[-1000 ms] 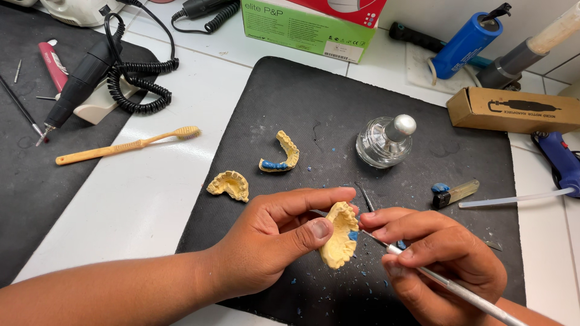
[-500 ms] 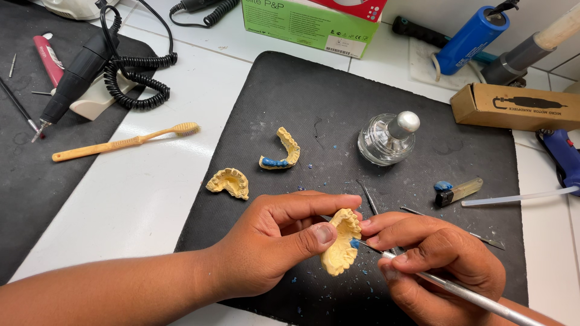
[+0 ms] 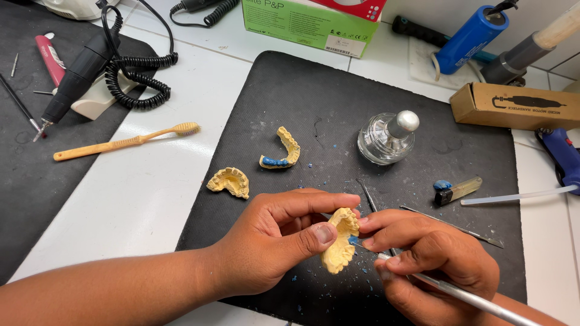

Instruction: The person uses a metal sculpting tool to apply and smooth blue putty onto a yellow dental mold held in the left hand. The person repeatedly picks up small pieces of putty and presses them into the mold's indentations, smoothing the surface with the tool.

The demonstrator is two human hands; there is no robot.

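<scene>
Cast and tool are what we are watching. We are seeing the left hand pinching a yellow dental cast over the near part of the black mat, thumb pressing one face and the index finger curling over its top, so those fingers are closing narrowly on the cast. The cast is hanging upright, its long axis running from the toothed arch at the top down toward us, tilting slightly left at the bottom.

The right hand is sitting just to the right of the cast, fingers wrapping tightly round a thin metal tool held like a pen. The handle is trailing away to the lower right, and the working end is pointing left toward the cast's right edge, near a small blue spot there. We cannot tell whether the tip is actually touching the cast, since the fingertips are hiding it. So the cast is lying directly left of the right fingers, and the tool's line is crossing the cast's long axis rather than following it. The right index fingertip is almost meeting the upper arch.

Beyond the hands, two more casts are lying on the mat: a full one and an arch with blue wax. A glass burner, a lighter and spare picks are resting to the right, well apart from the hands. Blue crumbs are scattering under them.
</scene>
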